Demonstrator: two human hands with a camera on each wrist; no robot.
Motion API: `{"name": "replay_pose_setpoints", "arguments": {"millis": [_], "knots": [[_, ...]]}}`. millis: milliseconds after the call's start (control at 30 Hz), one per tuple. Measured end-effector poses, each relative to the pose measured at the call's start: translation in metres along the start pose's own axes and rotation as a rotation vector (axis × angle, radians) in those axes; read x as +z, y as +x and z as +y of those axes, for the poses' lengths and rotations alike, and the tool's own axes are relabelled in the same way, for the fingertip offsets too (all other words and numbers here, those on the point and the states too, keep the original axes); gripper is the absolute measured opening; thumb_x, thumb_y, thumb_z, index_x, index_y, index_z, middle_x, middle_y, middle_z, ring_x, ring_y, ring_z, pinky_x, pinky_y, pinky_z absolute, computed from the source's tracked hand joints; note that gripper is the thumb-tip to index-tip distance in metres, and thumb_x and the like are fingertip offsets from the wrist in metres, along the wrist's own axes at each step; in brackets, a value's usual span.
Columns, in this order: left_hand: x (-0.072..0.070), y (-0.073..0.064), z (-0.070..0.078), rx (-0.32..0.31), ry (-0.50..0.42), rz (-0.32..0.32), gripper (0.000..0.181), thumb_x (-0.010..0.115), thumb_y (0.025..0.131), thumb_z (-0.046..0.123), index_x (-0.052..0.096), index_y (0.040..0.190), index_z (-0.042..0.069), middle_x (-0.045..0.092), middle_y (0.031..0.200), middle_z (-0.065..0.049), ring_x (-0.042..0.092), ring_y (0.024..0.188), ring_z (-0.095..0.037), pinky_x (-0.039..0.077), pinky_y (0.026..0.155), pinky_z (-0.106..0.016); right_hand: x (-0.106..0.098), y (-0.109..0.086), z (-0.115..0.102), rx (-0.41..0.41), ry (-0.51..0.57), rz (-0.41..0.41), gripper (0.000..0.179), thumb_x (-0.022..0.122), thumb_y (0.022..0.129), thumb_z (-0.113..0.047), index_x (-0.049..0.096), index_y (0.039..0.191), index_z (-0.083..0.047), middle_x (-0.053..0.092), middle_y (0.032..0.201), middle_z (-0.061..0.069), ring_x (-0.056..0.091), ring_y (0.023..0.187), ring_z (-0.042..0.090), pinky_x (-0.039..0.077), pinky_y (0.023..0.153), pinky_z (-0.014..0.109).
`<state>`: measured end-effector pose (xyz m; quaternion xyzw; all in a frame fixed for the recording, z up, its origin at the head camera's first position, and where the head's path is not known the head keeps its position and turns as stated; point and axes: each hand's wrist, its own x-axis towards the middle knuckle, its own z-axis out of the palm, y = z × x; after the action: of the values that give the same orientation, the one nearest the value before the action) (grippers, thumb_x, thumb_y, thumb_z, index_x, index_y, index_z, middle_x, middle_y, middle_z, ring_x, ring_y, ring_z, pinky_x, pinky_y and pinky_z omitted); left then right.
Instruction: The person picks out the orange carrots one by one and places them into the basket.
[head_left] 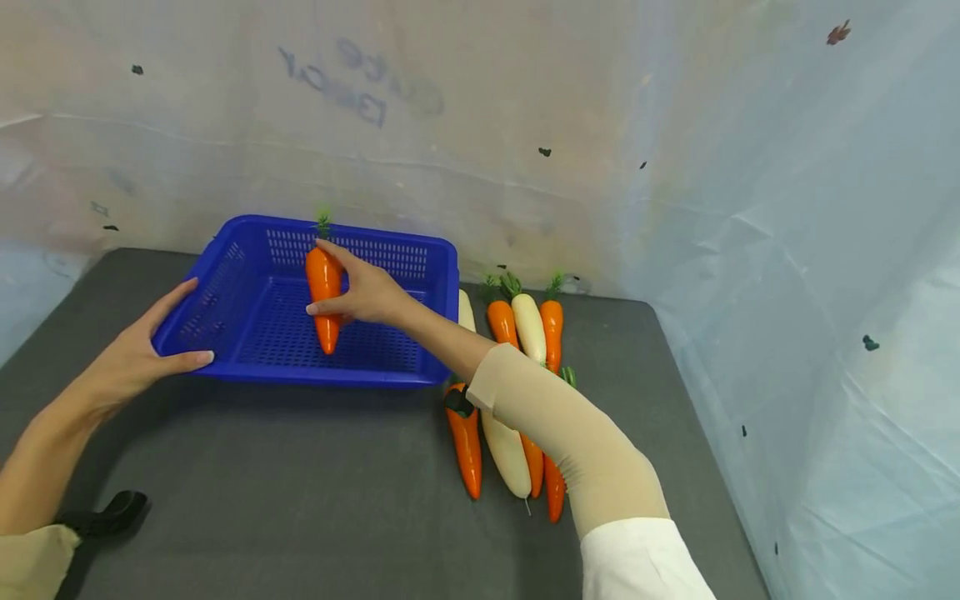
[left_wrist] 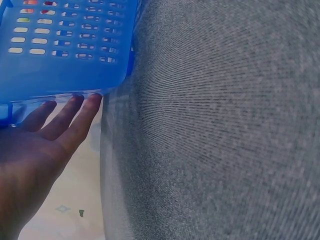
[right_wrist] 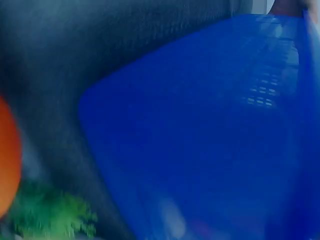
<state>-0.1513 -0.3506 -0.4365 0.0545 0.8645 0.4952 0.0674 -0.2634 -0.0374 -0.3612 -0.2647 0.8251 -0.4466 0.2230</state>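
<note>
My right hand (head_left: 369,290) pinches an orange carrot (head_left: 325,287) with a green top, held over the blue plastic basket (head_left: 330,375). The carrot's leafy end points to the back and its tip to the front. At the basket's left front corner my left hand (head_left: 135,354) grips the rim, thumb on the front edge and fingers along the left side. Seen from the left wrist, those fingers (left_wrist: 75,120) touch the edge of the slotted basket wall (left_wrist: 55,65). The right wrist view is blurred; basket wall (right_wrist: 190,130) fills most of it.
Right of the basket lie several orange carrots (head_left: 467,450) and white radishes (head_left: 506,454), partly hidden by my right forearm. Everything stands on a dark grey table (head_left: 315,492). Pale plastic sheeting (head_left: 525,100) hangs behind and to the right.
</note>
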Motion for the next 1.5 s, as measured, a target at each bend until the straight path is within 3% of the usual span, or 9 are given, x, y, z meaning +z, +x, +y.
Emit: {"name": "replay_pose_setpoints", "arguments": {"millis": [167, 400, 600, 1000, 1133, 1167, 1233, 1333, 1500], "knots": [[0.002, 0.001, 0.002, -0.013, -0.016, 0.007, 0.098, 0.064, 0.097, 0.014, -0.007, 0.156, 0.044, -0.003, 0.161, -0.030, 0.012, 0.138, -0.063, 0.014, 0.115, -0.066, 0.008, 0.011, 0.002, 0.023, -0.005, 0.014, 0.095, 0.081, 0.085, -0.026, 0.022, 0.159, -0.030, 0.052, 0.132, 0.006, 0.067, 0.085, 0.015, 0.061, 0.073, 0.034], [0.002, 0.001, 0.001, -0.014, -0.026, 0.007, 0.097, 0.064, 0.097, 0.013, -0.007, 0.156, 0.044, -0.005, 0.161, -0.030, 0.010, 0.138, -0.063, 0.011, 0.110, -0.073, 0.021, 0.026, 0.008, 0.047, -0.041, 0.020, 0.093, 0.080, 0.085, -0.027, 0.024, 0.159, -0.028, 0.053, 0.133, 0.005, 0.061, 0.099, 0.015, 0.057, 0.067, 0.021], [0.003, 0.002, 0.002, -0.014, -0.028, 0.006, 0.098, 0.064, 0.097, 0.013, -0.008, 0.156, 0.044, -0.007, 0.161, -0.031, 0.008, 0.136, -0.066, 0.012, 0.100, -0.082, 0.035, 0.032, 0.014, 0.085, 0.027, 0.029, 0.092, 0.082, 0.083, -0.022, 0.028, 0.158, -0.028, 0.054, 0.126, 0.006, 0.064, 0.092, 0.015, 0.061, 0.065, 0.030], [0.003, -0.001, 0.001, -0.026, -0.008, 0.009, 0.097, 0.064, 0.098, 0.014, -0.007, 0.156, 0.045, -0.001, 0.161, -0.031, 0.015, 0.136, -0.065, 0.018, 0.110, -0.071, 0.048, 0.040, 0.029, 0.175, 0.161, 0.018, 0.092, 0.081, 0.084, -0.013, 0.028, 0.158, -0.026, 0.054, 0.123, 0.008, 0.064, 0.086, 0.019, 0.061, 0.069, 0.039], [0.002, -0.001, 0.001, -0.037, 0.028, 0.017, 0.096, 0.064, 0.097, 0.017, -0.006, 0.155, 0.048, 0.002, 0.162, -0.030, 0.021, 0.135, -0.062, 0.033, 0.109, -0.024, 0.051, 0.041, 0.029, 0.203, 0.171, 0.024, 0.092, 0.082, 0.083, -0.013, 0.029, 0.157, -0.026, 0.054, 0.120, 0.007, 0.064, 0.084, 0.017, 0.061, 0.068, 0.036], [0.001, -0.001, 0.001, -0.025, 0.016, 0.015, 0.096, 0.064, 0.097, 0.016, -0.006, 0.156, 0.047, 0.001, 0.161, -0.030, 0.019, 0.135, -0.064, 0.031, 0.115, -0.036, 0.051, 0.041, 0.029, 0.203, 0.165, 0.025, 0.092, 0.082, 0.083, -0.013, 0.029, 0.157, -0.026, 0.055, 0.119, 0.007, 0.064, 0.084, 0.017, 0.061, 0.067, 0.035], [0.001, -0.001, 0.001, -0.035, 0.029, 0.020, 0.096, 0.065, 0.097, 0.018, -0.005, 0.155, 0.049, 0.001, 0.162, -0.028, 0.019, 0.136, -0.062, 0.029, 0.112, -0.027, 0.052, 0.041, 0.030, 0.200, 0.150, 0.024, 0.092, 0.082, 0.083, -0.013, 0.029, 0.157, -0.027, 0.055, 0.119, 0.007, 0.064, 0.085, 0.017, 0.061, 0.067, 0.034], [0.002, -0.001, 0.000, -0.021, 0.012, 0.021, 0.097, 0.066, 0.097, 0.016, -0.005, 0.156, 0.047, -0.001, 0.162, -0.028, 0.015, 0.137, -0.064, 0.020, 0.117, -0.055, 0.052, 0.040, 0.030, 0.191, 0.131, 0.014, 0.093, 0.082, 0.083, -0.014, 0.028, 0.158, -0.028, 0.055, 0.120, 0.007, 0.064, 0.087, 0.017, 0.061, 0.066, 0.032], [0.002, 0.000, -0.002, -0.022, 0.019, 0.019, 0.096, 0.065, 0.097, 0.016, -0.004, 0.156, 0.047, 0.001, 0.162, -0.029, 0.019, 0.136, -0.061, 0.035, 0.103, -0.014, 0.052, 0.041, 0.029, 0.192, 0.066, 0.002, 0.094, 0.082, 0.083, -0.017, 0.027, 0.158, -0.029, 0.058, 0.127, 0.005, 0.067, 0.088, 0.016, 0.059, 0.072, 0.027]]}}
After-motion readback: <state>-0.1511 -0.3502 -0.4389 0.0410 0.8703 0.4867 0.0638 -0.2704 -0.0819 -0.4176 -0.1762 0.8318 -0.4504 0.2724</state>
